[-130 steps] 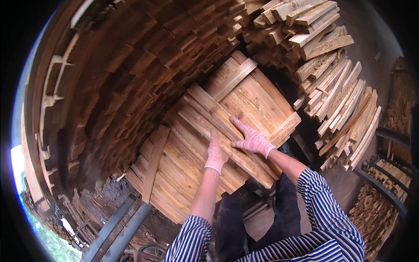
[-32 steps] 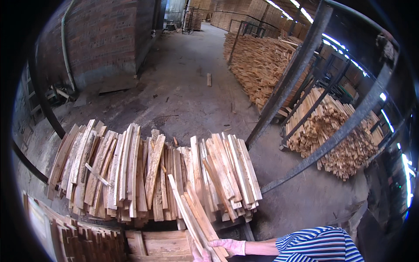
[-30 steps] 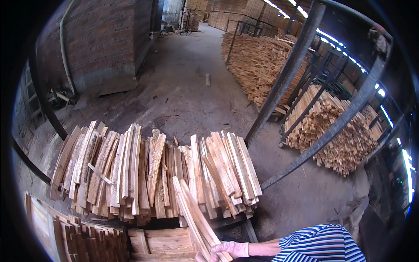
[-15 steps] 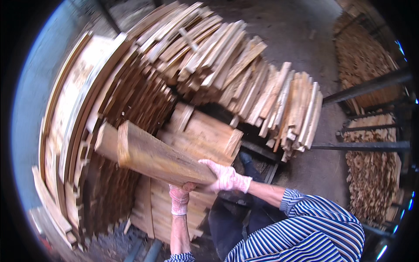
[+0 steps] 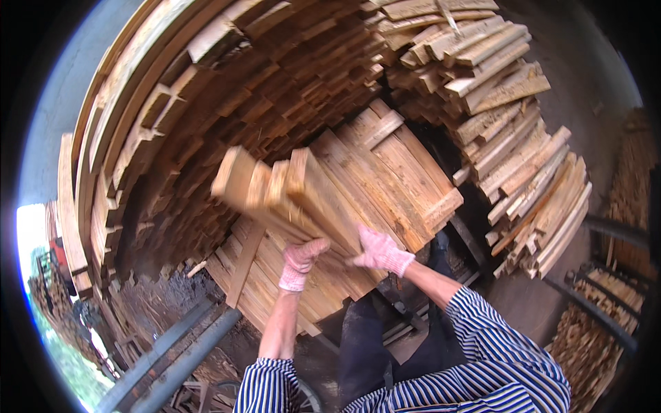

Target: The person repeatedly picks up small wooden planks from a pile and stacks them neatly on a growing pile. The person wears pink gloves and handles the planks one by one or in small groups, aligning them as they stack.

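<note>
Several thick wooden boards (image 5: pixel 275 199) stick up together at a tilt in front of me, their far ends fanned apart and blurred. My left hand (image 5: pixel 304 261), in a pink-and-white knitted glove, is closed on the near left side of this bundle. On the bundle's right side, my right hand (image 5: pixel 382 251), gloved alike, grips the near end; the boards partly hide its fingertips. Beneath lies a low stack of flat boards (image 5: pixel 399 179) set side by side, with a crosswise strip (image 5: pixel 383 129) at its far end and another strip (image 5: pixel 246 265) at the left.
A tall stack of boards (image 5: pixel 206 138) rises close on the left, its uneven ends facing me. Loose boards (image 5: pixel 502 103) are piled at the right. Metal rails (image 5: pixel 165 365) run at the lower left, and dark bars (image 5: pixel 592 310) cross at the right.
The view has swung, so the piles appear farther right. The held boards have turned from pointing left to pointing away and fanned apart, showing more boards. My hands have moved apart.
</note>
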The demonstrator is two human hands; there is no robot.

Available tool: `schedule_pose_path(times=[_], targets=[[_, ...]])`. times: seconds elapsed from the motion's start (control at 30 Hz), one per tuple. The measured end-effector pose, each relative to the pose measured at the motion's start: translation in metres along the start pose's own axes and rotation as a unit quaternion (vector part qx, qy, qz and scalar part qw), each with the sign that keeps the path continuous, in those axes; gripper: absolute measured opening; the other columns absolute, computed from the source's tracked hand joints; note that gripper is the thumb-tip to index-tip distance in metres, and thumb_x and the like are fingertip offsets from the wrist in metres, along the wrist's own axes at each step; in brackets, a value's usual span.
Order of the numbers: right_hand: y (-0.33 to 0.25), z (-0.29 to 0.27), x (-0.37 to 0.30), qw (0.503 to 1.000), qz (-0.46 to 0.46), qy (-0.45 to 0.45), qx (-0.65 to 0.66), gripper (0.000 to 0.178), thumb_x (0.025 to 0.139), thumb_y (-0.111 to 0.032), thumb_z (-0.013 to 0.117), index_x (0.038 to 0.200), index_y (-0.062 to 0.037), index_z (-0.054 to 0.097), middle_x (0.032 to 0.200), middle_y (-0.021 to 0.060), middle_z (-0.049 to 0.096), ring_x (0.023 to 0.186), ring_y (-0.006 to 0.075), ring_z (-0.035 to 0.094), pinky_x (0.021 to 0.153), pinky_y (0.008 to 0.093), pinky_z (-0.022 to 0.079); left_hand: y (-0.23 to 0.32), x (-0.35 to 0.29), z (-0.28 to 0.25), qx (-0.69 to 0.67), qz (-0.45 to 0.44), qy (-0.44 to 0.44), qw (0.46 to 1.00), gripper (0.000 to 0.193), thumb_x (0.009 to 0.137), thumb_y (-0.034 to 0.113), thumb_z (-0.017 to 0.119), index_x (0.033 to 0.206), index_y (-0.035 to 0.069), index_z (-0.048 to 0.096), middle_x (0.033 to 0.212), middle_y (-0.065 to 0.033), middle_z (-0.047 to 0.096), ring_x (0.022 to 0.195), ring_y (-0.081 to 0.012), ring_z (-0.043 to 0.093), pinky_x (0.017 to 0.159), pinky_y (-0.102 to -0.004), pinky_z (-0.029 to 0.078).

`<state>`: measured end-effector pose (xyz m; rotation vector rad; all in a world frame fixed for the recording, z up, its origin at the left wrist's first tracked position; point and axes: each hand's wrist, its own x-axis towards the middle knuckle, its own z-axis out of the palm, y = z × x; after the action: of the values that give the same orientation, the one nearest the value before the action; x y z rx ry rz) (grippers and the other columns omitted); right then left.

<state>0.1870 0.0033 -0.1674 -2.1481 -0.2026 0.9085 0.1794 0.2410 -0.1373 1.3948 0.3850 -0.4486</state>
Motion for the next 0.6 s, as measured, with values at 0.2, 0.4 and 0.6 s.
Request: schedule_pose_path(times=[0.2,0.4,0.6], targets=[[0.018,0.008,-0.055,0.97,-0.044,0.122,0.207,0.092,0.086,-0.05,0.076,0.158,-0.0092,0.036,0.157,0.0182,0.044,0.148,0.0306,0.039,0.123,0.0376,0.03,-0.109,0.02,-0.007,-0.333,0.004,0.043,0.942,0.041,0.087,0.024,0.072,0.123,0.004,0.065,0.117,-0.009,0.07,0.111,-0.0241,0.066,0.099,-0.0452,0.054],[0.099,-0.054,0.025,0.984,0.107,0.14,-0.012,0.07,0.093,-0.051,0.067,0.154,-0.0266,0.045,0.139,0.0244,0.055,0.13,0.0374,0.055,0.107,0.0404,0.049,-0.127,0.048,0.058,-0.348,-0.135,0.148,0.916,0.063,0.095,0.047,0.06,0.144,0.008,0.051,0.145,-0.008,0.054,0.132,-0.025,0.053,0.114,-0.0432,0.042],[0.155,-0.036,0.097,0.978,-0.029,0.167,-0.123,0.063,0.095,-0.043,0.063,0.153,-0.0234,0.046,0.152,0.0295,0.043,0.137,0.0453,0.046,0.111,0.0452,0.042,-0.134,0.08,0.073,-0.31,-0.137,0.213,0.917,0.083,0.087,0.049,0.075,0.152,0.009,0.043,0.15,-0.0124,0.05,0.134,-0.0324,0.051,0.113,-0.0527,0.042]])
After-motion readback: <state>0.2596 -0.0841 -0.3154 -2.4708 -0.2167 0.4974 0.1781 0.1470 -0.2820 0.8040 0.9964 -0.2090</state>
